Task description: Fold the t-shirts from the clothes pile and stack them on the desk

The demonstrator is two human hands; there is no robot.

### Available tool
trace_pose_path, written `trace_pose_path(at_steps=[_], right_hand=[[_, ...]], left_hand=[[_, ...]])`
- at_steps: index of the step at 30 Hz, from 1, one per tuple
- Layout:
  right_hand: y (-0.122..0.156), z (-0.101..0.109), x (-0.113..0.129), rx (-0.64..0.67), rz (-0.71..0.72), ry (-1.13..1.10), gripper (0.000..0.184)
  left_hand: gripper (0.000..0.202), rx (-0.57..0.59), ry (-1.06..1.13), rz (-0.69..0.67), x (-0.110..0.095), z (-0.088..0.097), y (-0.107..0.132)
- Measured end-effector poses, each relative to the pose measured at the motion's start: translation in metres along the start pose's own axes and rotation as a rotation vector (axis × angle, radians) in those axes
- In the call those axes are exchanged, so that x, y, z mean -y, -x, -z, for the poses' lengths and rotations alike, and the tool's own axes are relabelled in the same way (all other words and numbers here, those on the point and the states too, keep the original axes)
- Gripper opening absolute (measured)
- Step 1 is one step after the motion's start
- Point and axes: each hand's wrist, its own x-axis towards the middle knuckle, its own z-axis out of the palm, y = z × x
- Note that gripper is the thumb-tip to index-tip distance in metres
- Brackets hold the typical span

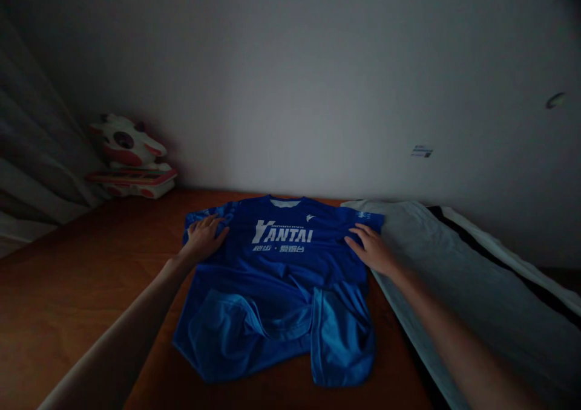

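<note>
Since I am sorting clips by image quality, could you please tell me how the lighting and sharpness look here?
Head view: dim and underexposed, with darkened corners; the white lettering on the blue shirt is legible; the left hand and right hand are soft but distinct; the plush toy at far left is murky; no glare shows.

The shirt (281, 277) lies on the bed (82, 289), a folded blanket (454, 265) right, a toy (129, 156) behind left.
</note>
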Motion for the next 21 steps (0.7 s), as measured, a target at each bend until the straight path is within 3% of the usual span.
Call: trace_pose_path(at_steps=[2,4,6,7,8,9,11,13,21], right_hand=[[0.023,0.012,0.009,0.039,0.198,-0.137,0.04],[0.055,0.025,0.018,0.149,0.321,-0.225,0.044],[0.089,0.034,0.026,0.249,0.349,-0.254,0.083],[0.105,0.036,0.03,0.288,0.348,-0.256,0.095],[0.118,0.036,0.033,0.32,0.35,-0.251,0.092],[0.129,0.035,0.037,0.336,0.351,-0.246,0.077],[0.145,0.032,0.042,0.321,0.35,-0.265,0.034],[0.153,0.029,0.046,0.259,0.313,-0.35,0.02],[0.17,0.053,0.039,0.155,-0.12,-0.781,0.058]], left_hand=[[0.053,0.075,0.141,-0.247,-0.016,0.016,0.027],[0.05,0.299,0.272,-0.468,-0.028,0.034,0.064],[0.061,0.415,0.269,-0.518,-0.034,0.047,0.103],[0.076,0.446,0.247,-0.509,-0.034,0.051,0.121],[0.086,0.453,0.229,-0.491,-0.033,0.054,0.136],[0.087,0.449,0.221,-0.47,-0.031,0.054,0.149],[0.061,0.428,0.249,-0.428,-0.026,0.053,0.165],[0.035,0.409,0.333,-0.386,-0.022,0.053,0.173],[0.045,0.26,0.703,-0.061,-0.008,0.086,0.186]])
